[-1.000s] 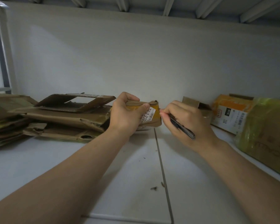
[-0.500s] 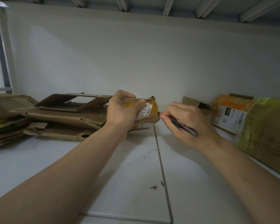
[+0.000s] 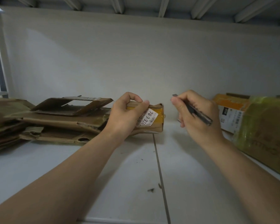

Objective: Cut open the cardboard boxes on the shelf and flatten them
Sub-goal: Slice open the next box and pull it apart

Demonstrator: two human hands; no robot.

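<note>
Nearest on the white shelf point(image 3: 120, 183), a few dark scraps point(image 3: 151, 189) lie by the seam. Farther in, the left hand point(image 3: 124, 113) grips a small brown box point(image 3: 158, 125) that sits on the shelf beside the seam, thumb and fingers curled over its crumpled top. Yellow tape wraps it, and its white sticker point(image 3: 146, 118) reads "78-3-33U" above a barcode. The right hand point(image 3: 196, 113) pinches a slim dark cutter point(image 3: 200, 117), its tip raised clear of the box. A pile of flattened cardboard point(image 3: 55, 120) lies to the left. On the right sit a box in greenish tape point(image 3: 265, 126) and an orange box point(image 3: 229, 113) marked "010".
</note>
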